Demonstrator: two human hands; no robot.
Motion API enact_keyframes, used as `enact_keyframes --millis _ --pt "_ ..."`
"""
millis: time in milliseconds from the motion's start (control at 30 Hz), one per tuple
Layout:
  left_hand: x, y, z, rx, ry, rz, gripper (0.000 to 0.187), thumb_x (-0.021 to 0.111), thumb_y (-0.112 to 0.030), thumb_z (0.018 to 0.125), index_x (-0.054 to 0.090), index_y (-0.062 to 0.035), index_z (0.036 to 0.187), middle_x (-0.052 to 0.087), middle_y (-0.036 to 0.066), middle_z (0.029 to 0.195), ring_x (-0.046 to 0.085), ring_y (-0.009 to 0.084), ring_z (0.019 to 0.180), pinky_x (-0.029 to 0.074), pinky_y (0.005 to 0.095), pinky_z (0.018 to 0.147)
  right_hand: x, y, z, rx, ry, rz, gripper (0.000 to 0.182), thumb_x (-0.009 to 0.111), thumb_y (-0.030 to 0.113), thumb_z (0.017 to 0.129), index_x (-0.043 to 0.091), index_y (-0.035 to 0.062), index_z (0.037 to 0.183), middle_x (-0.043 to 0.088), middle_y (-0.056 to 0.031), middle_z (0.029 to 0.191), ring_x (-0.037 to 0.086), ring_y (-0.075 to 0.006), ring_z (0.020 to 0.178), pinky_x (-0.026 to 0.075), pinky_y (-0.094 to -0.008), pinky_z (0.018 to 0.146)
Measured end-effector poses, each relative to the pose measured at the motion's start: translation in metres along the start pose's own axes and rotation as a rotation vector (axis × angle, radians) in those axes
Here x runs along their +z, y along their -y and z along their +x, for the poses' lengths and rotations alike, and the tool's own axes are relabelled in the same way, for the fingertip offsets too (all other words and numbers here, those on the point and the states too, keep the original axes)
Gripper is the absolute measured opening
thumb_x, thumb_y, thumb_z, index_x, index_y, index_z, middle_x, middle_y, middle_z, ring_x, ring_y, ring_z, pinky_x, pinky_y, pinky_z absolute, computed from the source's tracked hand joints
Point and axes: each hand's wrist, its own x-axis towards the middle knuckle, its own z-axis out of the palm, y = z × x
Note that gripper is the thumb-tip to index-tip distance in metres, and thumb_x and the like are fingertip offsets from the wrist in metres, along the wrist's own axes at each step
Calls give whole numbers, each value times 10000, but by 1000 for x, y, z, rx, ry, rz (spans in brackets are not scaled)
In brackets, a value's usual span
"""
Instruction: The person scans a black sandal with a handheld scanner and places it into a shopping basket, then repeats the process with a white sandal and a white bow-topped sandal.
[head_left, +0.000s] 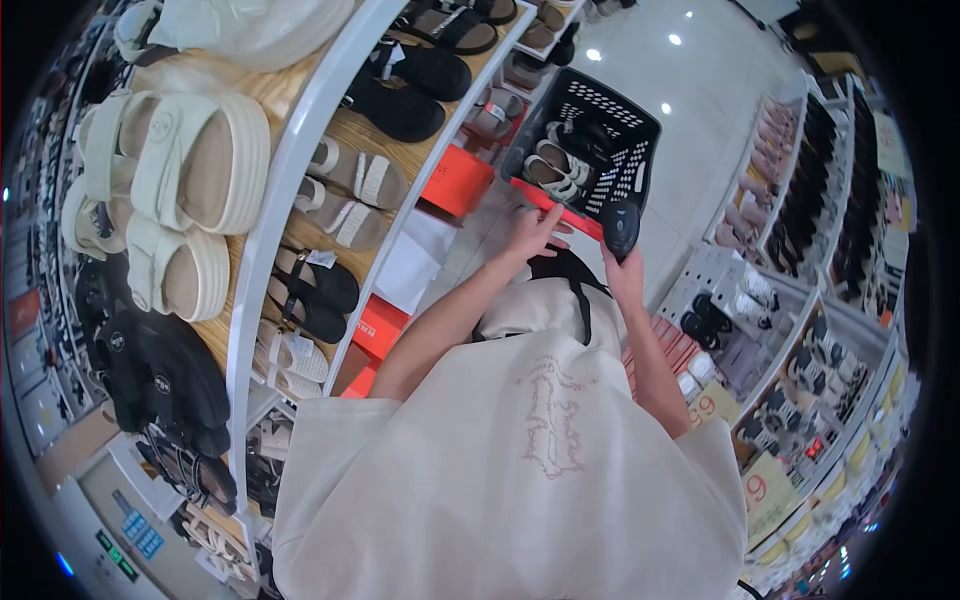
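My right hand (624, 272) grips a black shoe (621, 228), sole side not clearly seen, at the near right corner of a black shopping basket (640, 140). My left hand (537, 236) has its fingers apart, fingertips right at the basket's red handle (557, 208). Inside the basket lie a pair of white strappy sandals (556, 170) and, behind them, dark footwear (592, 143). The basket has perforated side walls and stands in front of my body.
On my left, a tall shelf (290, 190) carries white platform sandals (205, 160), black sandals (400, 108) and others. Orange shoe boxes (456, 181) stick out beneath it. Right of me, racks hold dark shoes (800, 215) and sneakers (825, 365), with yellow price signs (712, 403). Shiny floor tiles (690, 70) lie ahead.
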Motion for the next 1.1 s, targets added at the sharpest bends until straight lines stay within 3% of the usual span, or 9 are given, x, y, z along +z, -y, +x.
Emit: enact_keyframes --millis 67,100,200,267,333,433,533,867,1100 --pt "11 11 -6 15 -77 97 554 492 -541 1021 577 -46 1256 717 90 1151 720 196 889 568 370 798 -16 2 -9 112 120 -30 397 679 144 910 587 19 1275 706 -200 1073 680 -315 996 499 -376 897" --pt "-19 -37 29 54 -121 128 554 492 -541 1021 577 -46 1256 717 90 1151 720 196 889 568 370 798 8 20 52 67 125 18 397 679 144 910 587 19 1275 706 -200 1073 680 -315 996 499 -376 897" --pt "-19 -39 31 63 -142 113 517 481 -513 1036 596 -43 1215 722 94 1098 710 172 854 563 338 769 -15 28 63 67 212 -33 388 673 126 906 590 7 1266 707 -198 1055 682 -313 979 500 -374 890" --pt "-48 -50 28 313 -309 33 483 479 -488 1044 602 -40 1178 723 103 1057 706 160 849 558 312 746 -22 27 78 39 265 -36 382 668 131 908 592 2 1259 708 -196 1039 684 -315 962 502 -374 881" --pt "-75 -77 5 366 -519 -66 460 483 -470 1047 607 -35 1129 727 104 1012 703 149 819 563 309 744 -22 20 88 27 272 -17 381 669 142 908 597 3 1255 711 -197 1028 688 -318 958 504 -375 875" --pt "-119 -100 -10 376 -658 -161 534 518 -495 1028 546 -1 1227 703 136 1112 706 191 919 579 351 820 -25 18 104 1 309 -29 374 673 162 908 612 4 1242 718 -200 1010 695 -320 959 507 -374 869" --pt "-153 -115 -10 314 -439 -677 831 614 -568 951 331 63 1412 593 179 1324 619 269 1188 556 418 964 -28 36 112 -6 348 -91 364 678 173 905 630 2 1223 725 -206 1001 704 -319 963 510 -370 868" --pt "-174 -123 15 220 -554 -773 770 646 -581 926 399 41 1307 615 170 1301 625 256 1188 559 411 956 -23 25 113 -44 311 -47 356 701 183 887 651 -22 1174 729 -215 955 714 -303 903 516 -369 847" --pt "-139 -114 -28 562 -483 -808 598 601 -478 940 501 -32 1325 615 130 1323 601 267 1241 484 442 1044 -25 15 125 -17 362 -100 351 694 187 885 658 -37 1152 730 -217 962 708 -294 916 514 -373 856"
